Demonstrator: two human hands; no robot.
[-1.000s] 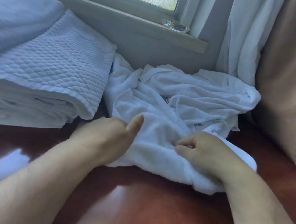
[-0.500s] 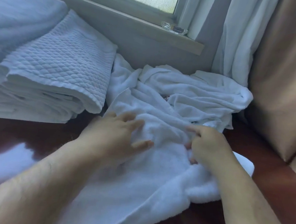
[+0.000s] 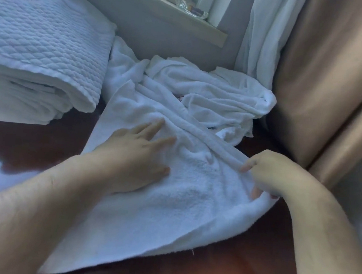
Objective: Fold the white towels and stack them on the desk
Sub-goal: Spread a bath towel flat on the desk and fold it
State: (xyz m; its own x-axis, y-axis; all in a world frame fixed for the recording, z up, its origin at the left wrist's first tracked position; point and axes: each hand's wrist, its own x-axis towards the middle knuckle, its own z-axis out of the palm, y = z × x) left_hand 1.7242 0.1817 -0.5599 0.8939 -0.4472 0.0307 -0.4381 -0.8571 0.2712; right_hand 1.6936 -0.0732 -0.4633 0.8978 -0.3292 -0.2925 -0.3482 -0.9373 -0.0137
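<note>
A white terry towel (image 3: 182,204) lies spread over the dark red desk (image 3: 29,143), its near edge reaching toward me. My left hand (image 3: 138,154) rests flat on its middle with fingers spread. My right hand (image 3: 269,175) pinches the towel's right edge, where a rolled fold runs up to the left. Behind it, more white towels (image 3: 213,95) lie crumpled against the wall.
A thick folded quilted white blanket (image 3: 39,55) sits at the left on the desk. A window sill (image 3: 166,8) with a small wrapped item runs along the back. White curtain (image 3: 264,34) and a tan curtain (image 3: 327,74) hang at the right.
The towel has been pulled toward me and spread out over the desk. My left hand went from a fist to flat on the cloth. My right hand moved right to the towel's edge.
</note>
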